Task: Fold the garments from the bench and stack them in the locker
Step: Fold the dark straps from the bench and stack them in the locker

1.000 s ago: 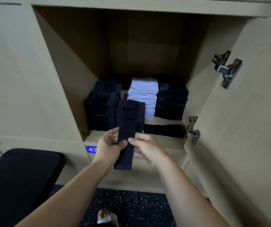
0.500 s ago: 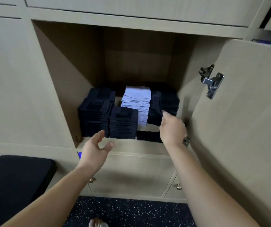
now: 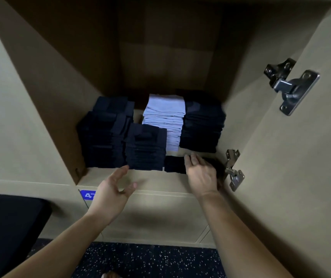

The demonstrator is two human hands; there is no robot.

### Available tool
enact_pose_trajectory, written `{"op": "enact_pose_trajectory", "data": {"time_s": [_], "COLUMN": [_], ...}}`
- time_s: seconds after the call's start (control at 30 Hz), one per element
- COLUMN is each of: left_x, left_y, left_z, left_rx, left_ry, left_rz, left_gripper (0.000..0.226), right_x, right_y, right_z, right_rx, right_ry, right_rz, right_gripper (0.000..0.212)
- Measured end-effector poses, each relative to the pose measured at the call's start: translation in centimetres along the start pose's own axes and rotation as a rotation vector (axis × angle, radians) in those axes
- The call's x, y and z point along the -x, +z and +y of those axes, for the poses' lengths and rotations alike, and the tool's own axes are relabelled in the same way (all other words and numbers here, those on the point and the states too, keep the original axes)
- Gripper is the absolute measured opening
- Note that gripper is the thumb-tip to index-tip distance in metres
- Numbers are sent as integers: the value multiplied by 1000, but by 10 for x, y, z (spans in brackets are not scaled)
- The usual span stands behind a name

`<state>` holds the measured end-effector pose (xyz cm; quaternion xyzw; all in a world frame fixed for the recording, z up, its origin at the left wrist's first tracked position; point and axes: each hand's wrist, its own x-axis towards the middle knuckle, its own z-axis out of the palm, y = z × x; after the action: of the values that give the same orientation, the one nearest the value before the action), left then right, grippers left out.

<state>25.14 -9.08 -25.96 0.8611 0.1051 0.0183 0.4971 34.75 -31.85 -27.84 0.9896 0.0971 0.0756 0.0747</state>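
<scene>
The open locker (image 3: 108, 177) holds several stacks of folded garments: dark navy stacks at the left (image 3: 102, 135), a front navy stack (image 3: 146, 149), a white stack (image 3: 164, 119) and a dark stack at the right (image 3: 202, 129). A low dark folded garment (image 3: 173, 164) lies on the shelf at the front right. My right hand (image 3: 199, 171) rests flat on that low garment, fingers straight. Just before the shelf's front edge my left hand (image 3: 114, 187) hovers with relaxed, spread fingers and holds nothing, its fingertips near the front navy stack.
The locker door (image 3: 301, 157) stands open at the right with two metal hinges (image 3: 293, 85). A black padded bench (image 3: 8, 227) sits at the lower left. A blue number tag (image 3: 87, 195) marks the locker's edge. Speckled dark floor (image 3: 150, 261) lies below.
One second ago both hands held a folded dark garment before the locker. It now lies on the shelf at the front right; my right hand has come down onto it and my left hand is free.
</scene>
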Motion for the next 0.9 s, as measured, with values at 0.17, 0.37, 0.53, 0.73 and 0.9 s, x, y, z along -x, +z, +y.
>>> {"op": "enact_pose_trajectory", "data": {"time_s": [0.17,0.37,0.53,0.73,0.9], "left_x": [3,4,4,8,23], "left_y": [5,8,8,1,-19], "left_z": [-4,-1,6,19,35], "left_rx": [-11,-34,-89,-127,-108], "left_ry": [4,15,27,60,95], "left_rz": [-18,-25,-26,-27,5], "left_gripper": [62,63,63,64,63], "right_x": [4,4,7,14,30], "right_y": [7,14,18,4,-25], "right_z": [-2,-4,-7,-9,-15], "right_rx": [-27,-56,-46,-4,-68], "right_ry": [-62,-36,8,-1,-26], "right_rz": [3,-99,-101,44,39], "right_gripper": [48,52,50,48,55]}}
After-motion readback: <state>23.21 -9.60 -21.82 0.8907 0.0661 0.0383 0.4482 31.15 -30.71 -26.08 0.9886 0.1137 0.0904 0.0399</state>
